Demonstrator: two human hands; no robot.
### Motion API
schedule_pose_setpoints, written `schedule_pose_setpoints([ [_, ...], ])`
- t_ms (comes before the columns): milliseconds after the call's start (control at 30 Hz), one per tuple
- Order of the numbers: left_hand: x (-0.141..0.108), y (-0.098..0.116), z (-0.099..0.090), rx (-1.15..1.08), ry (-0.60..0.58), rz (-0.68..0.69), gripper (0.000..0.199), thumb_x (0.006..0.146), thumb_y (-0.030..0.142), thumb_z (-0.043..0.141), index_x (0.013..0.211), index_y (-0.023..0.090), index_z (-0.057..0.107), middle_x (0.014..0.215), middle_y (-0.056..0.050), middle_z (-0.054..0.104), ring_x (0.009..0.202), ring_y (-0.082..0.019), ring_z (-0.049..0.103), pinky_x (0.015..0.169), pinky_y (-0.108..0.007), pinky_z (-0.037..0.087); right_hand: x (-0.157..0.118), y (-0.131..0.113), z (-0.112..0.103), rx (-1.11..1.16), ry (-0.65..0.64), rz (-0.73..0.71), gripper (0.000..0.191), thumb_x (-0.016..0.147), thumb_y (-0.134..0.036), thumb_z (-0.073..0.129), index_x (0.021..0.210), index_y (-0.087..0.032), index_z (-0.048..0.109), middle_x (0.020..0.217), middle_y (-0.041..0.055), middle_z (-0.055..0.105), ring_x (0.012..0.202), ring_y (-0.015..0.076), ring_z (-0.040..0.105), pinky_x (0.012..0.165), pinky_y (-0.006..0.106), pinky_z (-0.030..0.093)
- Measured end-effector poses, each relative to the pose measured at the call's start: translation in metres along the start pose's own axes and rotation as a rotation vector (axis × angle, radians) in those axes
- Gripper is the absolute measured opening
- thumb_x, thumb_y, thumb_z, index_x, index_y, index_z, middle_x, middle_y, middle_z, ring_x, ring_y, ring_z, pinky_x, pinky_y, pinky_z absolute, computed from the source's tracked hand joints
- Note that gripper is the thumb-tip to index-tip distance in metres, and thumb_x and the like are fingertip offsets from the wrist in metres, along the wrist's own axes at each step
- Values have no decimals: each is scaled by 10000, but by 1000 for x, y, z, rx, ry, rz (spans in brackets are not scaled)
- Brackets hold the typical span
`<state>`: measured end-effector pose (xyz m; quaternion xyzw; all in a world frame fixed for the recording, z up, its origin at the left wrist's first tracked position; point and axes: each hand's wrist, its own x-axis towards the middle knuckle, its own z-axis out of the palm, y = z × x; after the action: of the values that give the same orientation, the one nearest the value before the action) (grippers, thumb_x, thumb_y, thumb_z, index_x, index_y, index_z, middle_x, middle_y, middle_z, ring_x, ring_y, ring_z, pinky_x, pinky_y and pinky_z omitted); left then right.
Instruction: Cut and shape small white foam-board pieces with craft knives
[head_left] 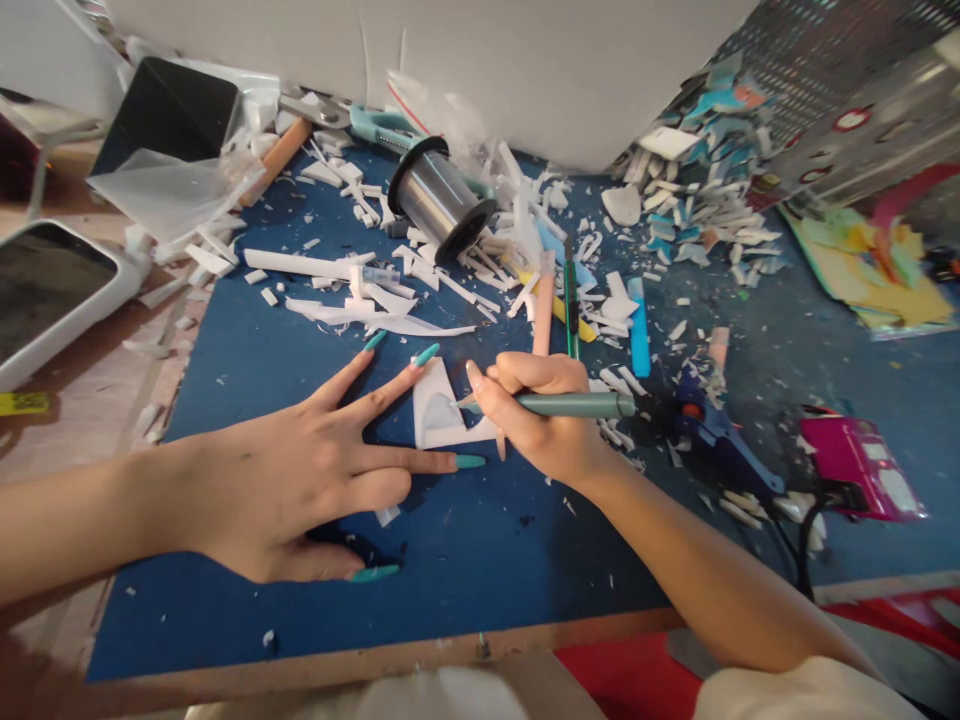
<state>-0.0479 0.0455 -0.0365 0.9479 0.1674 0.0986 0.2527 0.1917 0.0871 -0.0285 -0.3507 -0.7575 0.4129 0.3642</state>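
A small white piece (pixel 441 436) with curved cut-outs lies on the blue mat (pixel 480 570). My left hand (pixel 322 470) is spread flat with long teal nails; its fingertips touch the piece's left and lower edges. In my right hand (pixel 551 415) is a grey-green pen (pixel 581 404), pinched between thumb and fingers. The pen's tip points left and meets the white piece or hangs just above it; which one, I cannot tell.
White scraps surround a spool of wire (pixel 442 200) beyond my hands. A green cutter (pixel 572 305) and a blue strip (pixel 639 330) lie behind my right hand. Rightward are a blue glue gun (pixel 724 440) and a magenta box (pixel 862 467). A phone (pixel 52 290) rests far left.
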Motion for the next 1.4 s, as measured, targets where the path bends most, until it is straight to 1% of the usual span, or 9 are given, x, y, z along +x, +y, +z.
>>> schedule_pose_setpoints([
  [267, -2, 1, -1, 20, 3, 2, 218, 846, 307, 621, 1029, 209, 550, 1529, -16, 439, 1484, -414, -92, 1140, -733, -43, 1, -3, -2, -7, -11, 0, 457, 814, -41, 520, 531, -188, 193, 472, -81, 207, 409, 24, 236, 404, 197, 195],
  [500, -1, 0, 0, 43, 0, 20, 225, 853, 317, 614, 1025, 195, 535, 1547, -14, 410, 1482, -422, -109, 1133, -733, -61, -1, -2, -5, 52, -72, 51, 459, 780, -25, 517, 499, -187, 192, 462, -82, 192, 400, 27, 214, 395, 206, 192],
  [633, -1, 0, 0, 34, 8, 21, 252, 855, 298, 606, 1080, 204, 542, 1541, -11, 420, 1483, -400, -128, 1140, -721, -76, -3, -1, -4, 108, 42, 82, 484, 851, -72, 541, 473, -187, 264, 452, -79, 268, 395, 38, 296, 419, 202, 287],
  [700, -2, 1, 0, 25, 15, 9, 269, 848, 281, 614, 1100, 213, 545, 1530, -12, 437, 1485, -391, -120, 1142, -723, -70, -3, 0, -3, 108, 89, 68, 486, 874, -107, 570, 487, -189, 287, 464, -77, 304, 400, 41, 333, 427, 207, 300],
  [900, -2, 0, 2, 21, 32, 14, 269, 839, 285, 628, 1083, 205, 550, 1515, -41, 459, 1492, -394, -85, 1144, -715, -79, -3, 6, 2, 159, -6, 33, 437, 897, -156, 617, 554, -187, 348, 491, -85, 376, 420, 36, 418, 451, 196, 330],
  [1067, -2, 0, 0, 42, 8, 15, 253, 848, 296, 611, 1077, 206, 550, 1527, -23, 442, 1494, -389, -80, 1159, -686, -88, -3, 6, 3, 124, -57, 23, 425, 888, -135, 620, 563, -182, 350, 519, -86, 360, 456, 30, 372, 457, 187, 300],
  [1233, -1, 0, -2, 27, -12, -7, 242, 860, 358, 625, 1046, 218, 559, 1513, -18, 463, 1495, -394, -37, 1162, -689, -85, -3, 4, 2, 169, -199, 32, 438, 865, -154, 637, 539, -189, 347, 513, -79, 349, 463, 45, 351, 442, 202, 275],
  [1333, -1, 0, 0, 9, 10, -6, 292, 864, 414, 638, 1063, 216, 557, 1496, -35, 486, 1493, -404, -23, 1154, -707, -70, -3, 4, 2, 152, -157, 22, 425, 881, -161, 621, 553, -190, 354, 514, -83, 365, 452, 43, 369, 440, 198, 289],
  [1400, -2, 0, 0, 26, 12, 10, 319, 866, 385, 637, 1112, 207, 541, 1502, -52, 477, 1489, -409, -50, 1139, -729, -69, -3, 5, 2, 131, -112, 2, 411, 888, -152, 607, 566, -191, 354, 520, -88, 359, 445, 38, 368, 439, 193, 289],
])
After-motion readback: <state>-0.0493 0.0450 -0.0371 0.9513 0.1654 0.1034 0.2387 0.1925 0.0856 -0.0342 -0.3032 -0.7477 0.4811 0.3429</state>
